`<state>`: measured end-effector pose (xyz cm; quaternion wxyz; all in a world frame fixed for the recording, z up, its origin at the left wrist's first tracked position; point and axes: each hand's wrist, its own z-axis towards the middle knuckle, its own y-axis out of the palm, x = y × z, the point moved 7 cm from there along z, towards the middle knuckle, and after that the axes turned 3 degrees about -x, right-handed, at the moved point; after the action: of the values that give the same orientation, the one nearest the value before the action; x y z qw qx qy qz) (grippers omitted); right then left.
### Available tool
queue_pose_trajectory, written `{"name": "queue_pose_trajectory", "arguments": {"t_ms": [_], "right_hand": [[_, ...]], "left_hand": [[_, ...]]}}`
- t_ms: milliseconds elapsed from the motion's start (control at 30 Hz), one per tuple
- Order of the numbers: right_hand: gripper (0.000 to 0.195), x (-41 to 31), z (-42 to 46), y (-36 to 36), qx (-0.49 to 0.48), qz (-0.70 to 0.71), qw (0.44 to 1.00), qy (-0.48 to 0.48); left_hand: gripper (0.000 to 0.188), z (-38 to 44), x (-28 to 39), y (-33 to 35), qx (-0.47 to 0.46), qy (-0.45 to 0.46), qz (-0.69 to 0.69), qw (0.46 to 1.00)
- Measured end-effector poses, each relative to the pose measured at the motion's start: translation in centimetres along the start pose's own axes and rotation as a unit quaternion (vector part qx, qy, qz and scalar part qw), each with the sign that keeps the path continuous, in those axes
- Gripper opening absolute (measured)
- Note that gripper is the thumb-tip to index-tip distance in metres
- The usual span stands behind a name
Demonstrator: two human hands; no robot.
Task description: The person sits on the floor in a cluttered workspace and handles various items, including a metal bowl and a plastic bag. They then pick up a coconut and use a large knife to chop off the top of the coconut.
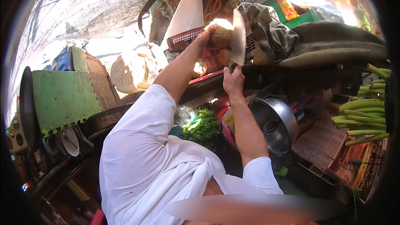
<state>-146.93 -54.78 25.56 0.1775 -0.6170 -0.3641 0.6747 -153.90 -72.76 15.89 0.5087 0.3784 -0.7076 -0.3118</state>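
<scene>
My left hand (204,37) grips a brown coconut (221,38) with pale, brightly lit fibres on its top. My right hand (235,79) holds the dark handle of a wide-bladed knife (238,39). The blade stands nearly upright in the picture, close along the coconut's right side; whether it touches the shell I cannot tell. Beneath both hands is a red plastic crate (187,35) with latticed sides. More round brown objects (223,57), apparently coconuts, lie in it, partly hidden by my arm and the knife.
A dark cloth (272,34) drapes to the crate's right. Left of my arm are a perforated pale plastic item (128,73) and a green board (64,95). Below lie leafy greens (203,126) and a large metal pot (281,118). Green stalks (364,112) jut in at right.
</scene>
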Motion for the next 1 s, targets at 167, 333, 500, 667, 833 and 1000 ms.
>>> {"name": "queue_pose_trajectory", "arguments": {"t_ms": [167, 333, 500, 667, 833, 1000], "right_hand": [[0.034, -0.9, 0.4, 0.2, -0.008, -0.014, 1.0, -0.003], [0.037, 0.3, 1.0, 1.1, -0.022, 0.032, 0.999, 0.009], [0.02, -9.6, 1.5, -7.3, 0.089, 0.297, 0.944, -0.115], [0.017, -7.5, 1.4, -6.9, 0.123, 0.302, 0.938, -0.117], [0.031, 1.8, 0.6, 0.1, -0.033, 0.019, 0.998, 0.054], [0.036, 2.7, 0.0, 0.8, -0.061, 0.043, 0.993, 0.087]], "left_hand": [[0.068, -0.5, -0.1, 0.2, -0.015, -0.032, 0.011, 0.999], [0.065, 0.8, 0.0, -0.8, 0.026, -0.013, 0.014, 0.999], [0.062, -0.3, 0.6, -0.7, 0.052, 0.017, -0.004, 0.998], [0.072, -0.1, 1.8, 1.3, 0.023, 0.011, 0.003, 1.0], [0.076, -2.5, -2.1, -3.3, 0.102, -0.139, -0.045, 0.984], [0.076, -0.1, -0.7, -7.0, 0.106, -0.075, 0.021, 0.991]]}}
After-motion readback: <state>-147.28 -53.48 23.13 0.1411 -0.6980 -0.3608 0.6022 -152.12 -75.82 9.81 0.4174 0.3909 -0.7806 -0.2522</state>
